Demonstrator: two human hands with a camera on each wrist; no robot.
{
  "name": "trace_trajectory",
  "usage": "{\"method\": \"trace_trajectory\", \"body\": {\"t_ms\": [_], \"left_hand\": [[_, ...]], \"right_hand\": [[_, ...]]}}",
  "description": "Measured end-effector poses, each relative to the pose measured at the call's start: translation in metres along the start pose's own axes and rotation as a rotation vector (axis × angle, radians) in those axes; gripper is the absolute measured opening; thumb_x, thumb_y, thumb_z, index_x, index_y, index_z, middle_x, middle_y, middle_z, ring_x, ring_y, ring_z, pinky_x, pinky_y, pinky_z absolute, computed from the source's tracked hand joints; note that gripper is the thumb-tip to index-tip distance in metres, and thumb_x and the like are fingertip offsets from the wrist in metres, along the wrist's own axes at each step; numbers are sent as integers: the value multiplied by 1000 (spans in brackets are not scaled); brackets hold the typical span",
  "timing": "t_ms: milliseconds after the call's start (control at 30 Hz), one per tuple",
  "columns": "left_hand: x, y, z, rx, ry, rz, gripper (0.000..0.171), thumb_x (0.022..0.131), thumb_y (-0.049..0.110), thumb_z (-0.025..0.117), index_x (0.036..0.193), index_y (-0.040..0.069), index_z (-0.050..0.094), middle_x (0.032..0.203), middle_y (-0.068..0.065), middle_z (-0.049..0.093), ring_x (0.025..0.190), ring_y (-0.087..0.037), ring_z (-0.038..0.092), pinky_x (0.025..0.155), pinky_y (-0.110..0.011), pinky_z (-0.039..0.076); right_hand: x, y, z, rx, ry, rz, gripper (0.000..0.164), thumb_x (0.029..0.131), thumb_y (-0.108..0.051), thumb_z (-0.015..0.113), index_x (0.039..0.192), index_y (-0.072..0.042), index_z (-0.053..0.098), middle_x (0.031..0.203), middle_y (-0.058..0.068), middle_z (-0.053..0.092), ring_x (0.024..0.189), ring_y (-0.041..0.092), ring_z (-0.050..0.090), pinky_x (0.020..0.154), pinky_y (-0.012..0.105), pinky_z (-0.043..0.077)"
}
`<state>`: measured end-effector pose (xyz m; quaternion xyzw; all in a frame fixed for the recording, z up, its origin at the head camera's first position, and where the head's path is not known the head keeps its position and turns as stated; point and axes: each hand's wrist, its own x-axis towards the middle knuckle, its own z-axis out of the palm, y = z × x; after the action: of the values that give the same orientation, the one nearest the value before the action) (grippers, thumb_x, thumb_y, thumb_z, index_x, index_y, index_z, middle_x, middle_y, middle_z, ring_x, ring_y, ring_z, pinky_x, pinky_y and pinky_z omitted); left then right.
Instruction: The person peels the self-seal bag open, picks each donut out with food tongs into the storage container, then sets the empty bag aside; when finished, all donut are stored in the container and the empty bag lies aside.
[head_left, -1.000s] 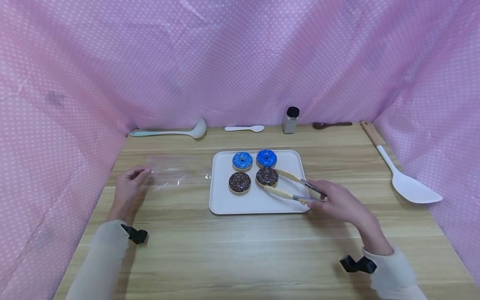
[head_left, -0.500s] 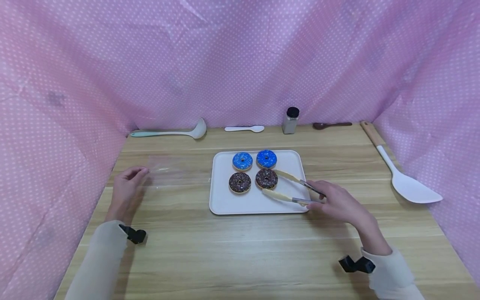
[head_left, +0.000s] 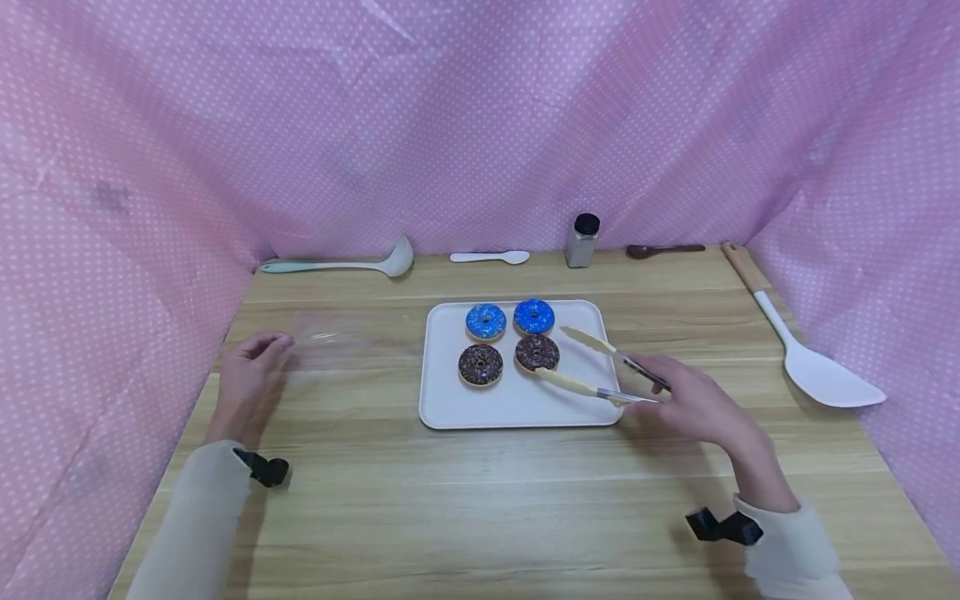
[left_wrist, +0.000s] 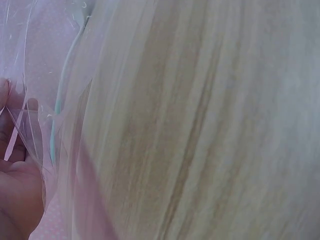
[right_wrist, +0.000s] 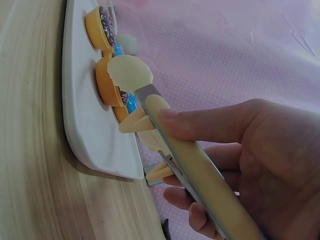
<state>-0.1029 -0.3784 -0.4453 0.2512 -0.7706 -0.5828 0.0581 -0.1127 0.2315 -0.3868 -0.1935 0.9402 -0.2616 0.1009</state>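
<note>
My left hand (head_left: 246, 379) pinches the edge of a clear plastic bag (head_left: 330, 337), which stretches right towards the white tray (head_left: 442, 408); in the left wrist view the bag (left_wrist: 35, 120) is see-through and creased. My right hand (head_left: 693, 400) grips tongs (head_left: 576, 385) with cream tips and metal arms. The tongs' arms are spread at the right-hand chocolate doughnut (head_left: 537, 353); its near tip lies close to that doughnut, and the far tip stands apart. Beside it lies another chocolate doughnut (head_left: 480, 365). Behind are a light blue doughnut (head_left: 486, 322) and a darker blue doughnut (head_left: 534, 317).
Along the back lie a ladle (head_left: 390, 260), a small white spoon (head_left: 491, 257) and a brown spoon (head_left: 663, 250). A black-capped shaker jar (head_left: 582, 242) stands between the spoons. A large white turner (head_left: 821, 375) lies at the right edge. Pink dotted cloth (head_left: 480, 125) surrounds the table.
The tongs have shifted right and their arms have spread, so the far tip has come away from the right-hand chocolate doughnut. My left hand has drifted slightly left.
</note>
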Motion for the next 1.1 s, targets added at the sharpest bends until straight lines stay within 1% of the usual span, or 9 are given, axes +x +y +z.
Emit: {"method": "trace_trajectory", "body": {"t_ms": [233, 333, 433, 600, 733, 833, 900, 967, 1100], "left_hand": [[2, -4, -4, -124, -13, 0, 52, 80, 44, 73, 119, 11, 63, 117, 3, 58, 107, -9, 47, 83, -23, 45], [3, -5, -6, -160, -16, 15, 52, 80, 41, 74, 119, 8, 63, 115, 3, 58, 106, -10, 48, 81, -21, 47], [5, -5, -7, -186, -10, 27, 51, 81, 38, 75, 118, 5, 63, 113, 2, 59, 104, -10, 49, 80, -20, 47], [6, -5, -9, -161, -2, 30, 50, 81, 37, 75, 117, 5, 63, 110, 3, 60, 102, -8, 49, 82, -21, 44], [7, -6, -7, -106, -6, 64, 47, 82, 35, 74, 116, 4, 64, 107, 3, 62, 100, -8, 50, 81, -21, 42], [6, -6, -6, -37, -27, 114, 45, 84, 35, 73, 115, 4, 64, 104, 5, 64, 97, -8, 52, 78, -17, 43], [4, -6, -4, -22, -53, 129, 44, 84, 35, 72, 115, 3, 65, 103, 6, 64, 96, -9, 54, 76, -16, 46], [3, -5, -3, 6, -72, 133, 45, 85, 35, 71, 115, 3, 64, 105, 5, 64, 96, -9, 54, 75, -17, 47], [0, -5, 1, 1, -112, 119, 43, 86, 32, 72, 115, 0, 64, 110, -2, 62, 98, -13, 53, 73, -20, 49]], "right_hand": [[-6, 7, -7, 47, -3, 23, 70, 78, -30, 80, 139, -13, 50, 87, 3, 60, 72, 14, 50, 60, 25, 41], [-9, 10, -12, 66, -18, 40, 69, 79, -32, 78, 139, -12, 49, 83, 2, 59, 71, 14, 50, 58, 25, 41], [-11, 15, -15, 74, -17, 69, 70, 81, -36, 76, 140, -13, 47, 84, 2, 59, 71, 15, 50, 57, 26, 41], [-14, 28, -20, 56, 23, 130, 75, 83, -42, 73, 144, -13, 42, 86, 6, 60, 75, 19, 51, 59, 27, 41], [-15, 36, -22, 45, 49, 177, 77, 84, -46, 70, 146, -12, 39, 86, 8, 63, 75, 21, 53, 60, 29, 41], [-13, 43, -20, 48, 70, 229, 80, 85, -49, 68, 146, -8, 37, 89, 11, 64, 78, 24, 54, 61, 30, 41], [-12, 48, -18, 55, 92, 272, 84, 85, -51, 66, 148, -7, 33, 91, 13, 63, 80, 26, 54, 61, 30, 41], [-10, 52, -15, 62, 128, 313, 87, 85, -54, 64, 149, -7, 29, 91, 14, 59, 84, 29, 53, 63, 31, 39], [-8, 58, -7, 97, 227, 382, 88, 87, -55, 62, 152, -11, 23, 92, 17, 56, 88, 33, 51, 66, 36, 39]]}}
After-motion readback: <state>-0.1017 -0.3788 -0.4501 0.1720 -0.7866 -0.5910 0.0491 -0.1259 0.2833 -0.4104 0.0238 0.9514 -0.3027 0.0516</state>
